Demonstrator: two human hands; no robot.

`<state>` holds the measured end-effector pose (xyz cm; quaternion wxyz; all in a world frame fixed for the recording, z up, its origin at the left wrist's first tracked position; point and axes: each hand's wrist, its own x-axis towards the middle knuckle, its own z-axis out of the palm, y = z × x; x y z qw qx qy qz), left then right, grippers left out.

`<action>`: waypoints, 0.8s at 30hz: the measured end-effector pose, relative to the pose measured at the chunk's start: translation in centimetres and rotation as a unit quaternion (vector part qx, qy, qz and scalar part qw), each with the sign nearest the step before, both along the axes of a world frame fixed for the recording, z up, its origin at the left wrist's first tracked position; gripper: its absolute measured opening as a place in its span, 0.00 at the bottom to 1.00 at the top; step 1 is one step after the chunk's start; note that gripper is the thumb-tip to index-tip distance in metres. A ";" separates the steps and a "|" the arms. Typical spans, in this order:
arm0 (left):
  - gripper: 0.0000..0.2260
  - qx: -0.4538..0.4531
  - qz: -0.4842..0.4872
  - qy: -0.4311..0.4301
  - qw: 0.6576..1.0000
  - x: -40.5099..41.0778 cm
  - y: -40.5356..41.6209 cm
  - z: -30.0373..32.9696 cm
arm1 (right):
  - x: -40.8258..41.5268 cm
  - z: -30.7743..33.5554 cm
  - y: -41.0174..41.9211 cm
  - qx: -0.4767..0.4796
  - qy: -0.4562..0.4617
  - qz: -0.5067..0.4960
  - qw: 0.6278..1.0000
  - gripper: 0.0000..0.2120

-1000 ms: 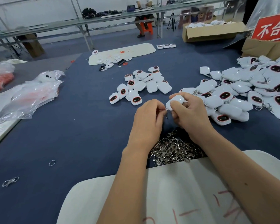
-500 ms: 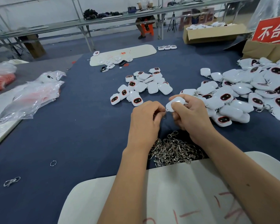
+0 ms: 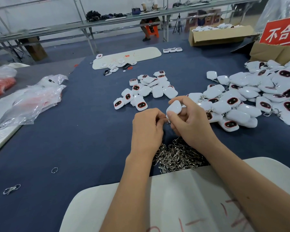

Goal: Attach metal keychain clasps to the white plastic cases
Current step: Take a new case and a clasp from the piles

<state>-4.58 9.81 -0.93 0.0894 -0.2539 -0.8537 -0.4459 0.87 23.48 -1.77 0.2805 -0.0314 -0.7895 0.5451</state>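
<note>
Case (image 3: pixel 174 107) pinched in your right hand (image 3: pixel 191 124); left hand (image 3: pixel 146 126) fingers curled, pinching the clasp (image 3: pixel 168 121). Steady the case and feed the ring fully through its loop.

Big work table (image 3: pixel 60 139) covered in dark blue felt-like cloth, and past it the same kind of blue-grey floor (image 3: pixel 117 42). Long metal-framed benches (image 3: pixel 84 26) run along the back in front of a white wall (image 3: pixel 40 12), with someone sitting on an orange stool (image 3: pixel 152 31) at one. Lighting's flat and even, looks like indoor overhead stuff.
</note>
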 end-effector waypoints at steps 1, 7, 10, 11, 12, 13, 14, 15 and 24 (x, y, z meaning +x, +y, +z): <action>0.06 0.040 0.009 -0.020 0.999 0.1 0.1 0.1 | 0.0 0.0 0.1 -0.055 0.006 0.025 0.998 0.07; 0.06 0.282 -0.029 -0.185 0.941 0.7 1.3 0.6 | -0.3 0.4 0.8 -0.294 0.041 0.122 0.947 0.05; 0.04 0.357 -0.027 -0.260 0.897 1.1 1.6 0.6 | -0.4 0.5 0.7 -0.317 0.046 0.118 0.940 0.10; 0.04 0.373 -0.020 -0.278 0.885 1.1 1.6 0.6 | -0.4 0.6 0.7 -0.322 0.048 0.116 0.938 0.11; 0.04 0.383 -0.015 -0.291 0.877 1.1 1.6 0.6 | -0.3 0.6 0.7 -0.325 0.050 0.114 0.937 0.12; 0.04 0.388 -0.013 -0.298 0.872 1.0 1.6 0.6 | -0.3 0.6 0.7 -0.327 0.051 0.114 0.937 0.12; 0.04 0.390 -0.012 -0.301 0.870 1.0 1.6 0.6 | -0.3 0.6 0.7 -0.327 0.050 0.115 0.937 0.12; 0.04 0.391 -0.013 -0.302 0.869 1.0 1.6 0.7 | -0.3 0.6 0.7 -0.328 0.048 0.116 0.936 0.13; 0.06 0.396 -0.014 -0.286 0.873 1.0 1.5 0.8 | -0.2 0.5 0.8 -0.340 0.030 0.124 0.932 0.16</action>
